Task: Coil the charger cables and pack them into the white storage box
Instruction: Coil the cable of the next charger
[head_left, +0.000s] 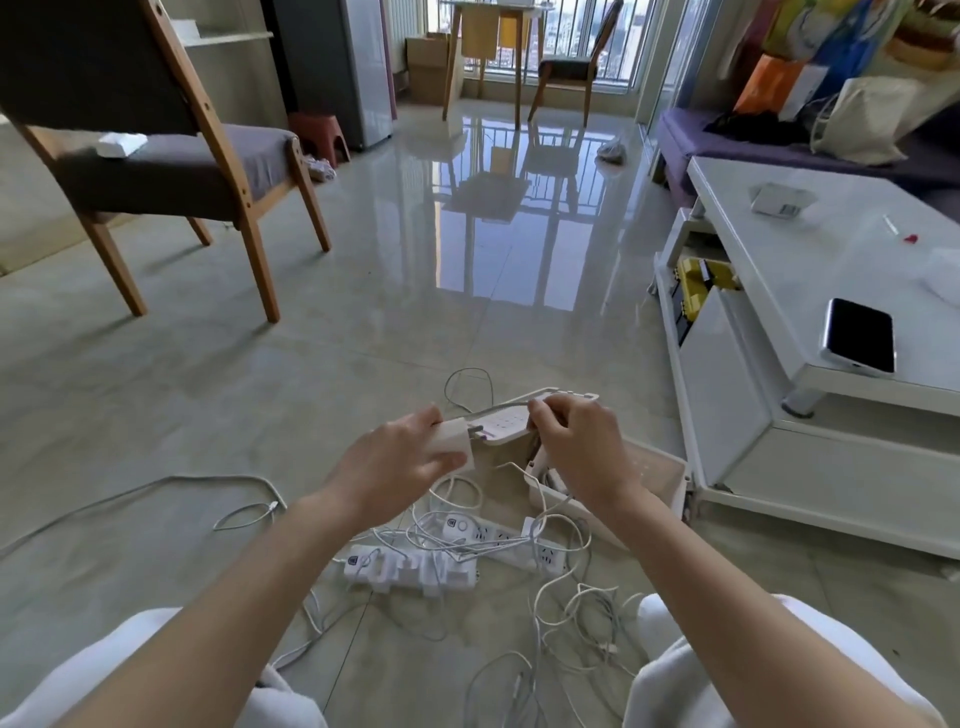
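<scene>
white charger adapter (457, 440), prongs showing | gripped in left hand (400, 460) | right hand (574, 447) pinches thin cable (470, 370) | above white storage box (662, 470)

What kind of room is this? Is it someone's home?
Most likely a living room in someone's flat: there is a purple sofa, a low white coffee table in front of it, and a wooden chair on the shiny tiled floor.
</scene>
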